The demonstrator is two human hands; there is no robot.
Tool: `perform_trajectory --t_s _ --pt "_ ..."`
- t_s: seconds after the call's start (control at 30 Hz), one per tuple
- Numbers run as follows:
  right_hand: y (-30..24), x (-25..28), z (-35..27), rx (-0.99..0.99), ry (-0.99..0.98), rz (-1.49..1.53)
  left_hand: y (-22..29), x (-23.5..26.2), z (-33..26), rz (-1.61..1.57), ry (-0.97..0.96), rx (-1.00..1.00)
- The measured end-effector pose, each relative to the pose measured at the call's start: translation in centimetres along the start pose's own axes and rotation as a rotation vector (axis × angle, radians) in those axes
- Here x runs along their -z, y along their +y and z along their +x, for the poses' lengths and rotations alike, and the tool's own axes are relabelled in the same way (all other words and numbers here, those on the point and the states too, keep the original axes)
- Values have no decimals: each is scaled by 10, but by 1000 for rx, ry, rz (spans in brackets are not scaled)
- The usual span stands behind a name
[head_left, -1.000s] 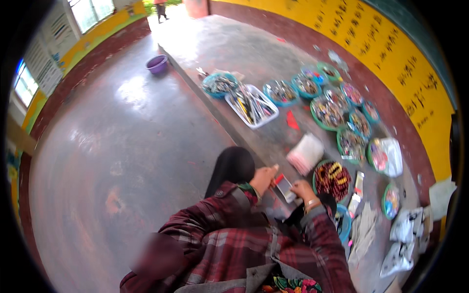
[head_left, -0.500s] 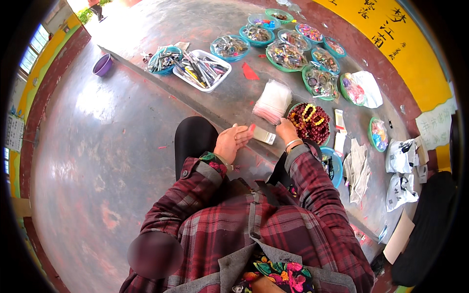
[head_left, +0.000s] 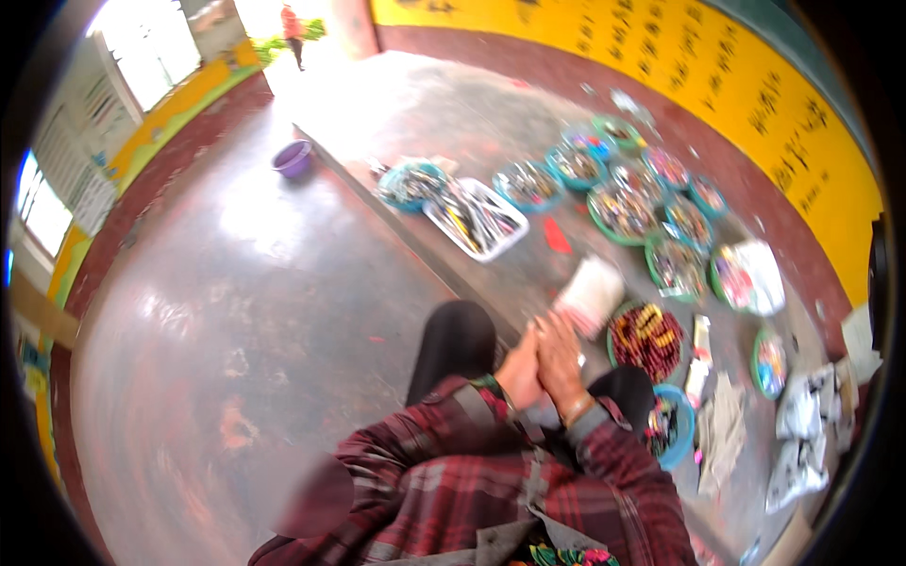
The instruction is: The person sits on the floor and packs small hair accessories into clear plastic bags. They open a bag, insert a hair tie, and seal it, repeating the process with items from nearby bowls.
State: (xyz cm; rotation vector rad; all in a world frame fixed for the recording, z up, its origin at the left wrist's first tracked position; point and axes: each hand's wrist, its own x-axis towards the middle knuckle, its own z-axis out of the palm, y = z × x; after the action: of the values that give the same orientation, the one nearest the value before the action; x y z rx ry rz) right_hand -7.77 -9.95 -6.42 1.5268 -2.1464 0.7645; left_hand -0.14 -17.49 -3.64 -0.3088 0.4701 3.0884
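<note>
My left hand [head_left: 518, 374] and my right hand [head_left: 562, 362] are pressed palm to palm above my lap, fingers stretched out. I see nothing held between them, though the facing palms are hidden. Just beyond the fingertips lies a stack of thin clear plastic bags [head_left: 593, 294]. To the right of my right hand stands a green bowl heaped with dark red and yellow bead strings [head_left: 645, 341]. A blue basin [head_left: 673, 426] with small dark items sits beside my right knee. The picture is smeared by motion.
A white tray of pens [head_left: 483, 247] and a teal basin [head_left: 413, 186] lie farther ahead. Several bowls of bagged small goods, including a green one [head_left: 623, 212], stand at right. A purple bucket [head_left: 292, 159] is far left. Beige cloth [head_left: 722, 434] and white bags [head_left: 802, 429] lie right.
My right hand has left the bag stack and bead bowl and come against my left hand. My view has swung, so the surroundings sit lower and farther right.
</note>
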Motion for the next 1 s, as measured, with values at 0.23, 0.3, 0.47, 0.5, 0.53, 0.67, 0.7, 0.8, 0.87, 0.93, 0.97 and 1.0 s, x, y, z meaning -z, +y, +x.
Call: perform_trajectory --t_s 0.23,0.3,0.47,0.5,0.53,0.67,0.7,0.8,0.87,0.93,0.97,1.0 --pt "-22 37 25 -383 100 218 4 -30 -19 144 -94 -18" --pt "-17 39 26 -419 93 281 7 -30 -23 216 -150 36" --pt "63 45 1 -824 102 857 37 -49 -58 392 -304 100" --pt "67 50 1 -1009 195 1066 43 -53 -62 368 -368 74" --pt "70 56 -4 -1028 361 1076 49 -53 -64 337 -294 -14" --pt "50 54 0 -973 340 1679 32 -40 -50 1527 -446 -872" --pt "38 47 3 -883 228 1930 23 -59 -56 1751 -451 -820" --pt "-55 92 40 -712 -188 2154 12 -55 -62 2075 -465 -911" --pt "-64 92 45 -838 -62 2150 28 -47 -63 2119 -498 -1026" --pt "-62 96 37 -840 43 2160 44 -40 -54 2172 -397 -1026" --pt "-68 105 37 -785 40 2010 48 -31 -49 2194 -343 -1017" --pt "-81 122 43 -738 30 1864 49 -10 -41 2732 -68 -1097"
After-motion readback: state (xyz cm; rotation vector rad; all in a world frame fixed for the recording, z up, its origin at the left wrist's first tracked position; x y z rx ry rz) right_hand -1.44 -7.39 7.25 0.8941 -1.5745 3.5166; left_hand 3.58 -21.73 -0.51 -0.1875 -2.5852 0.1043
